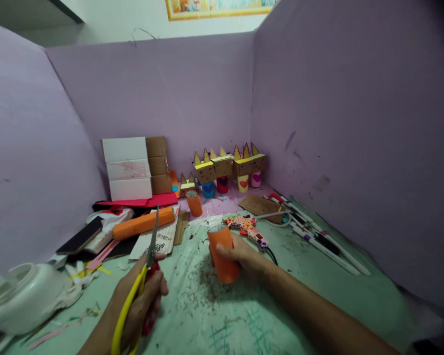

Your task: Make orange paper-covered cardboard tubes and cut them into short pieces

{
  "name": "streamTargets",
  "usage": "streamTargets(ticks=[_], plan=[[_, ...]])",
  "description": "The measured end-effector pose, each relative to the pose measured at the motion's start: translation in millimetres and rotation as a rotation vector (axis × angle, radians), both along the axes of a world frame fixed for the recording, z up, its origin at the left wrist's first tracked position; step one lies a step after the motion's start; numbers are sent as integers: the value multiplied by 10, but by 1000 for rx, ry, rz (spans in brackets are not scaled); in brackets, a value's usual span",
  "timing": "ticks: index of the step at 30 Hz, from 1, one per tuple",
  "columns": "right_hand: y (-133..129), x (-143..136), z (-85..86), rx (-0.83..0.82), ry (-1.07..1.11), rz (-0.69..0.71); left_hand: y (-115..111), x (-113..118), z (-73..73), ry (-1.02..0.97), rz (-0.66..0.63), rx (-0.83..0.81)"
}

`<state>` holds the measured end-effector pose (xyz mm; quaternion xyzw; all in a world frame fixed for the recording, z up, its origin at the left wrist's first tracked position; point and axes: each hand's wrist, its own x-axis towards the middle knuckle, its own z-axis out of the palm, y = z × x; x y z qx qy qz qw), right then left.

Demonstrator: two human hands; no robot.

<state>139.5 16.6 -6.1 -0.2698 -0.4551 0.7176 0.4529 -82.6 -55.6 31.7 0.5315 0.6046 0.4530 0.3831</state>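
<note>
My left hand is closed round a pair of scissors with yellow handles, blades pointing up and away. A bit of red shows at its palm, mostly hidden by the fingers. In my right hand is a short orange tube, tilted, its hollow top end facing away from me. Just beyond that hand lies a flower-patterned glue gun. A similar orange tube stands farther back, beside a small cardboard head with pointed ears.
Several cardboard heads on coloured tubes stand along the back. Markers lie at the right near the purple wall. An orange paper roll, folded cardboard and a white container occupy the left. Dark crumbs dot the green cloth.
</note>
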Motion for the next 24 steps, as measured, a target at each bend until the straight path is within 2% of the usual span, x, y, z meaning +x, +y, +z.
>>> streamTargets(ticks=[2, 5, 11, 17, 24], plan=[[19, -6, -21, -135, 82, 28, 103, 123, 43, -106, -92, -31], [52, -2, -18, -213, 124, 45, 306, 292, 63, -186, -101, -51], [114, 12, 51, -405, 345, 115, 559, 552, -77, -240, -195, -109], [132, 27, 8, -443, 354, 93, 561, 569, -169, -293, -216, -179], [89, 45, -40, -294, 309, 0, 440, 481, -219, -316, -216, -28]])
